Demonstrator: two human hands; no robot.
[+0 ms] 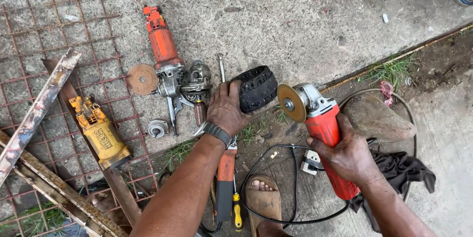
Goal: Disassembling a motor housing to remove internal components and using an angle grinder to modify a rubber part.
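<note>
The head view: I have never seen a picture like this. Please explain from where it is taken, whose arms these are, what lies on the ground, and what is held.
The camera sits on a person's head and looks down, so both arms are that person's own. The right hand holds a red angle grinder with a worn disc. The left hand, with a wristwatch, rests on a black ribbed cylindrical part. On the concrete ground lie a dismantled orange angle grinder, a loose disc, a yellow tool body, rusty wire mesh, a screwdriver, a white socket with black cable, and a dark cloth. A sandalled foot shows below.
</note>
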